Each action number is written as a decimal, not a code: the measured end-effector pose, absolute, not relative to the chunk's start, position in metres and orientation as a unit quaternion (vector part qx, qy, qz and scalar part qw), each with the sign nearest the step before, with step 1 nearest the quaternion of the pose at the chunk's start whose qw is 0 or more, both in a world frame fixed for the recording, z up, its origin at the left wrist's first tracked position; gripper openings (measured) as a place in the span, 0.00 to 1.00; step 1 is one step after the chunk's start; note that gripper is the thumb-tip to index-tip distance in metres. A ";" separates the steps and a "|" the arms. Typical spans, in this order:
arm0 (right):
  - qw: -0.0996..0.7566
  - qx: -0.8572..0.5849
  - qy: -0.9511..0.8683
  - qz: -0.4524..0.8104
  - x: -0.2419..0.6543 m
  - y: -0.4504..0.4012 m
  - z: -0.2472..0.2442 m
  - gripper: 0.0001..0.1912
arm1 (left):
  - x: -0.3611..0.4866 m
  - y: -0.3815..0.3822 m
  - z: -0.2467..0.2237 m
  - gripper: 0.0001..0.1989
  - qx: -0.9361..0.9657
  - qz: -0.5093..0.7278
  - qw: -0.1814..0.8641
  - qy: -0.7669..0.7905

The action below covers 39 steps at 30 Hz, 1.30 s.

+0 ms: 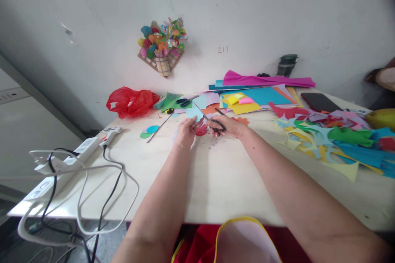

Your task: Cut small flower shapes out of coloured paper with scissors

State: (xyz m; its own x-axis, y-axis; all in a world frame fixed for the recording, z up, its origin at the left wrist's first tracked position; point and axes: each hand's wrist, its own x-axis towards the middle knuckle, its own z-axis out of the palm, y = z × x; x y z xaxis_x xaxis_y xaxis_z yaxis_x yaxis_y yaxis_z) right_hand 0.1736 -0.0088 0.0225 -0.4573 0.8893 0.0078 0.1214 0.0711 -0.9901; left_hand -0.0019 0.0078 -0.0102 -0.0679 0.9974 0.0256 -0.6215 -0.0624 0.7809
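Over the middle of the table, my left hand (186,131) pinches a pale blue piece of paper (194,111) between thumb and fingers. My right hand (226,126) is closed round the black handles of a pair of scissors (219,125). The scissor blades are apart and point up and left, close to the pale blue paper; I cannot tell whether they touch it. Below and behind the hands lie red and orange paper cut-outs (242,121). A blue paper circle (152,129) lies on the table to the left, overlapping a green one (145,135).
Paper scraps (321,135) spread across the right side, near a dark phone (321,102). Coloured sheets (262,95) are stacked at the back. A red plastic bag (131,102) and second scissors (184,102) sit back left. A power strip (68,166) with loose cables runs along the left edge.
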 end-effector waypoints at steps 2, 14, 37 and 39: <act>0.345 -0.392 -0.645 0.558 0.173 -0.009 0.022 0.17 | -0.002 0.008 -0.010 0.14 0.304 0.663 0.610 0.310; 0.351 -0.384 -0.652 0.552 0.174 -0.009 0.023 0.16 | -0.004 0.009 -0.012 0.17 0.310 0.664 0.606 0.310; 0.356 -0.420 -0.626 0.552 0.168 -0.014 0.027 0.15 | -0.001 0.004 -0.005 0.10 0.296 0.659 0.611 0.324; 0.359 -0.416 -0.628 0.551 0.168 -0.013 0.026 0.15 | 0.000 0.003 -0.004 0.11 0.298 0.656 0.613 0.324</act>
State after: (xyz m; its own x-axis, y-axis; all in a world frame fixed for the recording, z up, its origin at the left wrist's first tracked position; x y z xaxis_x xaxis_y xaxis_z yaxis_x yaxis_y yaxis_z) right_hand 0.1684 -0.0131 0.0265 -0.3964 0.9180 -0.0082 0.1276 0.0463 -0.9907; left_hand -0.0003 0.0032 -0.0043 -0.0717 0.9974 -0.0069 -0.6109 -0.0384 0.7908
